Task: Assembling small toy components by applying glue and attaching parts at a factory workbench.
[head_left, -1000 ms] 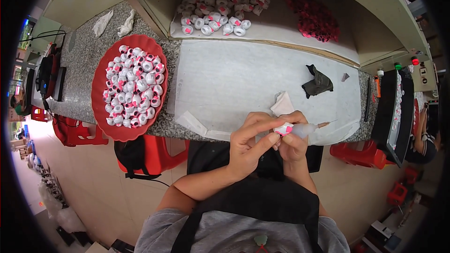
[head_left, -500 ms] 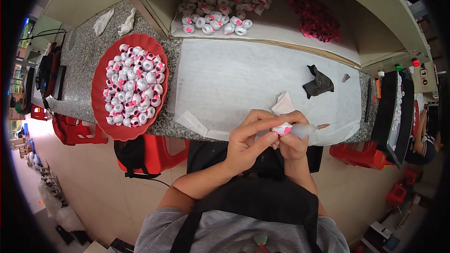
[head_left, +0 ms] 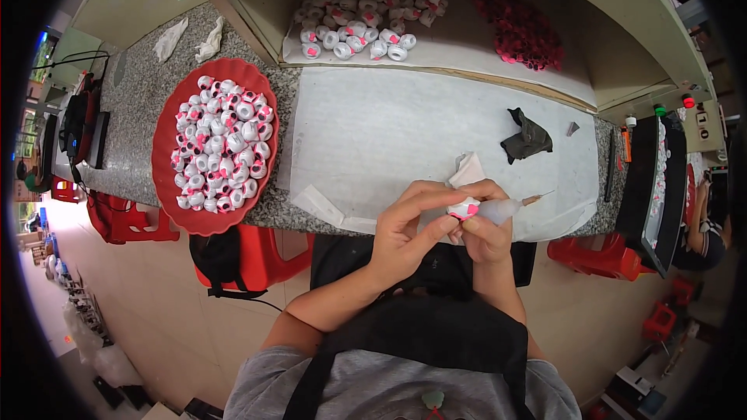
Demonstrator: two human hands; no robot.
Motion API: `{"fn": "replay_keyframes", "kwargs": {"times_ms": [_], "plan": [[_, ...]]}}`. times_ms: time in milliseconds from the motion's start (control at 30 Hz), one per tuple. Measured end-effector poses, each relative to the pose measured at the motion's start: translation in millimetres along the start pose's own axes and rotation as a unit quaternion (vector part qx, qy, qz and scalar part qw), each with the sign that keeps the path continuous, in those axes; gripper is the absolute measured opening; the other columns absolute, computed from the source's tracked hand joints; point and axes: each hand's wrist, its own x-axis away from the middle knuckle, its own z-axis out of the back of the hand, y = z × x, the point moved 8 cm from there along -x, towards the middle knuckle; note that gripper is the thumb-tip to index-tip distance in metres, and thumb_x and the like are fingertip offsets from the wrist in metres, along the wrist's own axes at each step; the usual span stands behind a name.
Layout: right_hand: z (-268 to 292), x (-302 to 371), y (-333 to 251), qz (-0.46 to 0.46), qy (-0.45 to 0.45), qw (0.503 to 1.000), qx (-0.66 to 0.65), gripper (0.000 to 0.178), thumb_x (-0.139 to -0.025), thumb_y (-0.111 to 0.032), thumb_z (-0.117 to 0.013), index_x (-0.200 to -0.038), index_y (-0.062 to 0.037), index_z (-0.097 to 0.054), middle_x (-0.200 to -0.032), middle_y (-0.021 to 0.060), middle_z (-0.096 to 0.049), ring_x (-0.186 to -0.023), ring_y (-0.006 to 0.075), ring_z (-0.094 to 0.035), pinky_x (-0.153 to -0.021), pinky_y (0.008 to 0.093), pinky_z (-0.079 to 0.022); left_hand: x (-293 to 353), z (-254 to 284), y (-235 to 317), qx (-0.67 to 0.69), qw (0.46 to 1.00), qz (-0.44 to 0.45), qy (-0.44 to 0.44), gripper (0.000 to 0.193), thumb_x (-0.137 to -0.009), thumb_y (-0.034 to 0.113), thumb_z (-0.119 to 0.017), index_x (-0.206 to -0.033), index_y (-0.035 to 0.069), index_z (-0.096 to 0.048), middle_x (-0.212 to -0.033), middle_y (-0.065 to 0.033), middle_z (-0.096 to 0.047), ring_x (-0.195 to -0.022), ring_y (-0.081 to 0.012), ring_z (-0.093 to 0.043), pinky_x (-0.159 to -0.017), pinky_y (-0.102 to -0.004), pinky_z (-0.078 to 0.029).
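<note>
Just over the near edge of the bench, my left hand (head_left: 408,225) pinches a small white-and-pink plastic piece (head_left: 464,208) between thumb and fingers. My right hand (head_left: 489,239) is closed beside it, its fingertips also touching the piece. A translucent squeeze bottle (head_left: 500,210) with a thin needle tip rests in the right hand, the needle pointing right, away from the piece. Part of the bottle is hidden behind the fingers. Beyond the hands, a crumpled white cloth (head_left: 468,169) lies on the white paper sheet (head_left: 373,132).
A red scalloped tray (head_left: 162,159) full of similar pieces stands at left. On the shelf are more white pieces (head_left: 358,35) and a heap of dark pink parts (head_left: 521,35). A black cloth scrap (head_left: 527,138) lies at right, near a black-framed tray (head_left: 642,194).
Both hands have shifted very slightly to the left, and the piece has turned a little between the fingers. The bottle's needle now tilts slightly more upward.
</note>
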Motion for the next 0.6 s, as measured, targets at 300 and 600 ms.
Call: {"fn": "replay_keyframes", "kwargs": {"times_ms": [300,600], "plan": [[-0.1,-3.6,-1.2,0.078,-0.078,0.993,0.030,0.029,-0.063,0.000,-0.061,-0.090,0.0044,-0.053,-0.073,0.0110,-0.053,-0.056,0.0129,-0.050,-0.049,0.0209,-0.040,0.3,-5.1,28.8,-0.218,0.960,-0.167,-0.058,0.021,-0.068,-0.002,-0.058,-0.089,0.000,-0.054,-0.093,-0.0125,-0.050,-0.084,-0.0185,-0.049,-0.071,-0.0274,-0.042],[-8.8,-1.1,-9.6,-0.009,0.029,0.973,0.230,0.027,-0.066,0.006,-0.059,-0.092,0.0021,-0.054,-0.071,0.0058,-0.056,-0.065,0.0089,-0.051,-0.055,0.0190,-0.040,-1.6,16.6,-15.6,0.088,0.994,0.057,0.018,0.023,-0.075,0.000,-0.051,-0.098,-0.002,-0.048,-0.096,-0.0095,-0.051,-0.089,-0.0150,-0.048,-0.078,-0.0254,-0.039]]}}
